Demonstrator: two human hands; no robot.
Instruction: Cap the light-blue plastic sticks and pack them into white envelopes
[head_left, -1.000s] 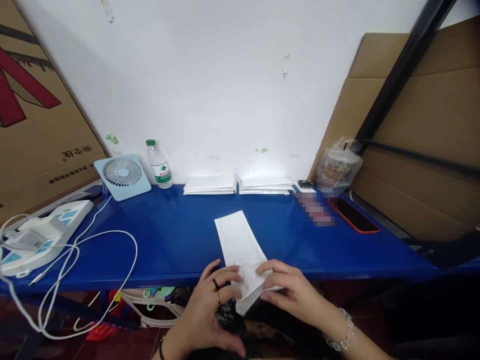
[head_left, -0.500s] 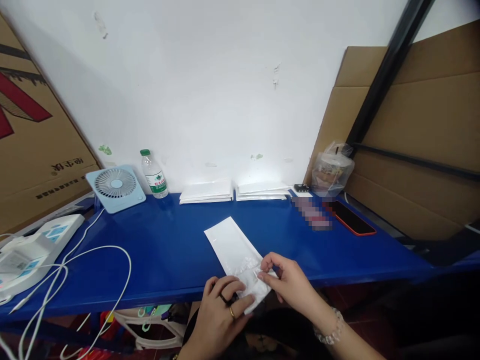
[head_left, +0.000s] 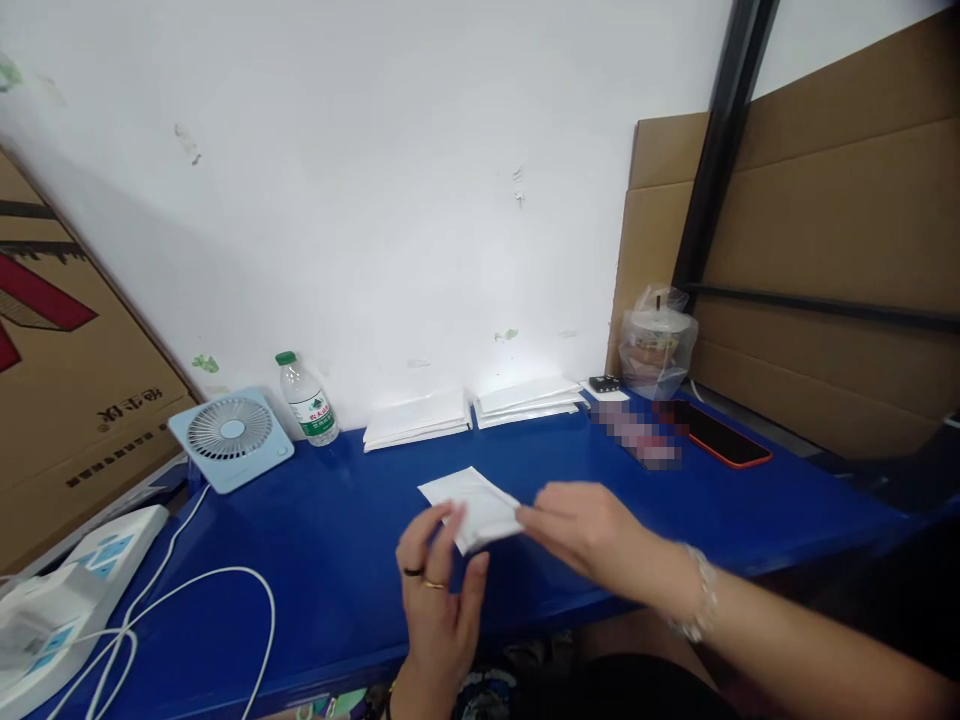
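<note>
Smooth blue table (head_left: 330, 570) below, we pinch a flat white packet (head_left: 489, 512) by its right edge in our right hand (head_left: 589, 525), our left hand (head_left: 441, 598) loosely spread at its near-left side.

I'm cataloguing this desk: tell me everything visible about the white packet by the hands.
The white packet is flat, straight-edged, paper or thin film by its look. It is over the blue desk, nearer than the white stacks. The right hand pinches its right edge; the left hand, partly blurred, overlaps its near left part; contact there is unclear.
</note>
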